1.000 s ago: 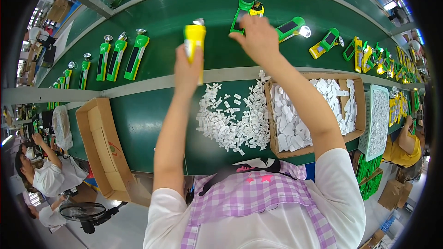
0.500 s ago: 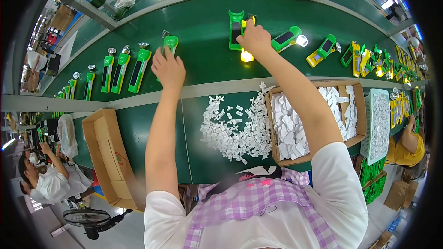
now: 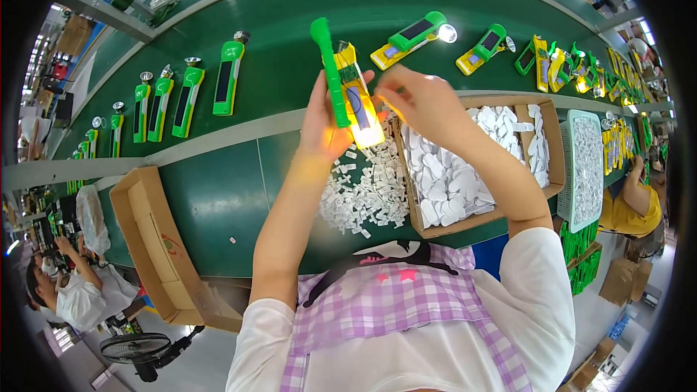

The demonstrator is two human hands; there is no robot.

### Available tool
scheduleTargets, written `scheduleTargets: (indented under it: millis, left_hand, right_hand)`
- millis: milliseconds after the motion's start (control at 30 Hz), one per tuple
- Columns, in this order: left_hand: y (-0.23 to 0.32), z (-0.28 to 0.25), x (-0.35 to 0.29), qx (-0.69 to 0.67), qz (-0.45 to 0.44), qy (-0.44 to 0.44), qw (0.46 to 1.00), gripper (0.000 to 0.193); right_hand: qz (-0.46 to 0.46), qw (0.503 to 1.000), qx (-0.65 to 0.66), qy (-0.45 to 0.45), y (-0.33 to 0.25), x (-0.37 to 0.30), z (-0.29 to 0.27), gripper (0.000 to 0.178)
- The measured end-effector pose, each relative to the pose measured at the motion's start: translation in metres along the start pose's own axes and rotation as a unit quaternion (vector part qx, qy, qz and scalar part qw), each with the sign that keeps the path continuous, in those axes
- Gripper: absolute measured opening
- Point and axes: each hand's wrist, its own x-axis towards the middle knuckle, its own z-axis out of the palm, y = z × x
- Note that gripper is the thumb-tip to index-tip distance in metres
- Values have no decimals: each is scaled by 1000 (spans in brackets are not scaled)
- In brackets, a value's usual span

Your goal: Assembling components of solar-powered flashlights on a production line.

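Over the front rail of the green bench, my left hand (image 3: pixel 317 127) holds an opened flashlight from below. Its green cover (image 3: pixel 330 65) stands on edge, swung to the left of the yellow half (image 3: pixel 348 54). Inside the yellow half I see a circuit board, wires and a purple cylinder, and a bright light glows at its lower end. My right hand (image 3: pixel 432 105) is closed in a pinch at the flashlight's right edge; whatever lies between its fingertips is too small to make out. Beneath the flashlight lies a heap of small white plastic pieces (image 3: pixel 367 199).
Closed green flashlights (image 3: pixel 226 76) stand in a row at left. Partly opened ones (image 3: pixel 414 35) lie at right. A cardboard box of white parts (image 3: pixel 443 181), a pale basket (image 3: pixel 583 167) and a long cardboard box (image 3: pixel 156 247) flank me. Co-workers sit on both sides.
My left hand has left a flashlight standing in the left row. The opened flashlight has come off the bench toward me into my left hand, its cover swung aside; my right hand has drawn nearer.
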Motion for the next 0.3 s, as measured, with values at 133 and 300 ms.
scheduleTargets:
  millis: [133,300]
  left_hand:
    - [0,-9,-8,60,6,85,995,37]
    - [-9,-3,-8,241,43,140,959,46]
  right_hand:
    - [-18,977,-199,-78,30,-29,-13,24]
    - [100,956,-236,-140,47,-42,11,43]
